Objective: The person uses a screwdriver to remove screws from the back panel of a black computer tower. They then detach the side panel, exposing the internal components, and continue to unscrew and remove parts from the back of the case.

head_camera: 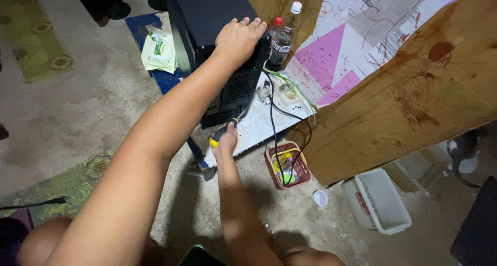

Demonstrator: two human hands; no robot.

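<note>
Head view shows your left hand [239,38] pressed flat, grasping nothing, atop the boxy matte-black computer tower [215,48] on the speckled white board [259,126], while your right hand [226,140] clenches a yellow-and-black screwdriver [223,131] against its lower rear panel.

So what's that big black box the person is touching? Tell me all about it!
The big black box is a computer tower case, dark and smooth like painted metal, with a panel of small vent holes on its lower back. It stands upright on a low white speckled board. The left hand presses on its top edge. The right hand holds a yellow and black screwdriver at its lower corner. A black cable hangs beside it.
</note>
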